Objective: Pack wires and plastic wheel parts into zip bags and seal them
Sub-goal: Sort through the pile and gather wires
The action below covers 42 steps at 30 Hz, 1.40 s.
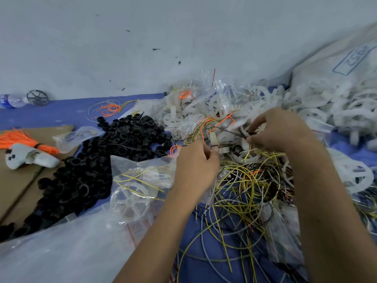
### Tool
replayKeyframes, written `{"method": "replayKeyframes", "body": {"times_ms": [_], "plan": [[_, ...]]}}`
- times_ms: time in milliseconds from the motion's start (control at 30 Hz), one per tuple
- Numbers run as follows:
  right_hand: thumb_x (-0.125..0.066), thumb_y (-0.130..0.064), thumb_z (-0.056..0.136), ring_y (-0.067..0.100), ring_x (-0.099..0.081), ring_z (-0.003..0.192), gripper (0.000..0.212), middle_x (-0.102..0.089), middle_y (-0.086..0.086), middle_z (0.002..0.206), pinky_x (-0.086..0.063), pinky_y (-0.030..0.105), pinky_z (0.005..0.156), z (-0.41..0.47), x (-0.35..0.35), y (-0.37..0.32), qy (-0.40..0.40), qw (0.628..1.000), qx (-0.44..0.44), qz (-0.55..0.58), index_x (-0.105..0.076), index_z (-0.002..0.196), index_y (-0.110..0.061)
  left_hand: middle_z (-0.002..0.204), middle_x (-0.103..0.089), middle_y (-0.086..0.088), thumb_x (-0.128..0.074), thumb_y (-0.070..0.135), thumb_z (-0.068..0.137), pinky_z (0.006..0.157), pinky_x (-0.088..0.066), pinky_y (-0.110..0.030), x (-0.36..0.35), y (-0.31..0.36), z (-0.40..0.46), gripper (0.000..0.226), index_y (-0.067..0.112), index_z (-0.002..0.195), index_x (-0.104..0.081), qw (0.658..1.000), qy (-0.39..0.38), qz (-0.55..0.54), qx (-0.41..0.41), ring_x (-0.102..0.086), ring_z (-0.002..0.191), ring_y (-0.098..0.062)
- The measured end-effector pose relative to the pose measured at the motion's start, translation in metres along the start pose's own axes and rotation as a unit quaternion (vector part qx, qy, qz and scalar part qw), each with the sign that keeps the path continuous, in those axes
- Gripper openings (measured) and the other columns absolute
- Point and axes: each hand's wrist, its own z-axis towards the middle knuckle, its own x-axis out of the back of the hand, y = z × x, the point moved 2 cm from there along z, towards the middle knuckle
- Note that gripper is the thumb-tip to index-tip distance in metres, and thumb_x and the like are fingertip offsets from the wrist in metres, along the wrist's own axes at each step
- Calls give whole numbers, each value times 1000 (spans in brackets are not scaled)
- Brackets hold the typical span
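Note:
My left hand [196, 160] grips the edge of a clear zip bag [140, 180] that lies at centre left. Inside the bag are a translucent plastic wheel [129, 203] and thin yellow wires. My right hand [279, 129] pinches thin black wires [234, 132] just above a tangled heap of yellow, grey, black and orange wires [248, 186]. Between and beyond the two hands lie loose white wheel parts [222, 139] mixed with wires.
A pile of black plastic rings [98, 160] lies to the left. Filled zip bags [195, 103] are heaped at the back, white wheels [326, 107] spill from a sack [334, 64] at right. Cardboard [12, 180], an orange wire bundle [22, 139] and a water bottle [12, 100] sit far left.

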Motion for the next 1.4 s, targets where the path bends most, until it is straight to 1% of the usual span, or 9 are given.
{"method": "replayKeyframes", "body": {"times_ms": [100,200,467,667,767,933,1033,1233,1400], "plan": [[-85,-37,75,20,-72,68,41,-74,4,75,-61,42,78,1,-15,1,-73,997,-38,4,-70,109,-18,63,-53,7,-64,35,96,52,-28,-25,-4,-5,0,37,22,66,-48,1000,-1,9,-1,-49,60,-5],[-89,-39,69,29,-69,87,50,-73,11,92,-59,43,82,5,-26,0,12,1000,-16,13,-72,106,-10,67,-57,5,-64,36,97,55,-33,-28,-5,-9,0,34,20,69,-53,1000,-10,10,8,-52,63,-9],[-83,-23,74,28,-66,69,17,-69,9,70,-59,40,68,7,-26,-7,63,995,80,-1,-72,71,-11,66,-63,7,-65,28,93,54,-41,-15,4,-16,6,29,22,66,-58,1000,-17,-17,20,-58,63,-5],[-84,-24,71,17,-64,69,14,-69,-3,70,-50,24,58,-4,-24,-29,-34,981,190,-32,-73,75,-15,71,-70,-15,-62,22,92,61,-54,-37,7,-38,7,28,0,75,-65,977,-157,131,57,-66,64,-25],[-89,-30,71,-1,-53,49,20,-60,-14,53,-35,18,46,-9,-34,-34,-137,968,210,-18,-75,79,-18,75,-73,-15,-64,25,90,70,-60,-41,16,-47,8,26,2,79,-68,972,-155,154,85,-70,72,-32],[-87,-42,72,16,-65,53,28,-71,6,61,-46,25,53,-10,-36,-32,-211,955,205,29,-75,79,-18,62,-73,-8,-63,27,92,57,-61,-36,27,-57,15,25,8,77,-66,968,-159,133,139,-72,55,-25],[-87,-38,74,15,-62,55,24,-70,3,64,-44,21,51,-9,-31,-30,-171,964,202,27,-75,76,-18,49,-67,5,-63,26,94,36,-44,-19,30,-59,14,25,17,71,-59,970,-157,95,158,-64,38,-15],[-84,-37,76,-3,-56,55,15,-63,-12,56,-37,10,47,-9,-7,-28,-52,976,200,75,-74,67,-30,73,-74,-2,-66,35,92,71,-60,-34,31,-51,13,26,21,71,-59,974,-140,126,122,-72,71,-24],[-81,-39,79,-5,-60,62,10,-66,-17,60,-40,20,53,-12,13,-29,54,972,198,118,-77,74,-31,76,-64,-9,-64,26,90,61,-46,-38,26,-31,8,26,6,76,-59,986,-96,123,50,-62,75,-27]]}}
